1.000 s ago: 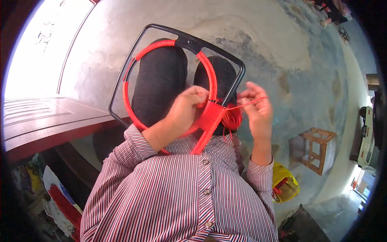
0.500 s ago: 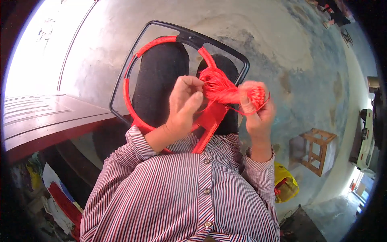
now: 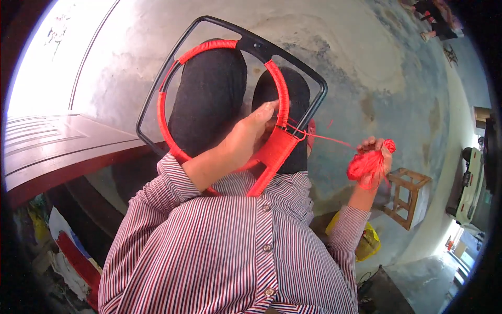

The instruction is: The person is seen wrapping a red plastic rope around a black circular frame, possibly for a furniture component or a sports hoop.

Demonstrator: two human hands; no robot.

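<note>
A black metal frame [image 3: 196,30] lies across my lap. Inside it is a ring wrapped in red cord [image 3: 166,119], with a flat red woven panel [image 3: 280,148] at its lower right. My left hand [image 3: 251,133] reaches through the ring and grips its right side above the panel; its fingers are partly hidden behind the wrapped part. Out to the right, my right hand [image 3: 386,159] is closed on a loose bundle of red cord [image 3: 364,166]. One strand runs taut from the bundle to the frame beside the panel.
At my left is a reddish-brown panelled wooden surface [image 3: 63,152]. A wooden stool [image 3: 407,196] stands on the concrete floor [image 3: 361,68] to the right, with a yellow bag [image 3: 370,242] nearer me. Another person [image 3: 436,21] shows at the far right.
My right hand has swung right and outward with the cord bundle, drawing a strand tight. My left hand has left the bundle and moved to the ring. The frame has shifted slightly away.
</note>
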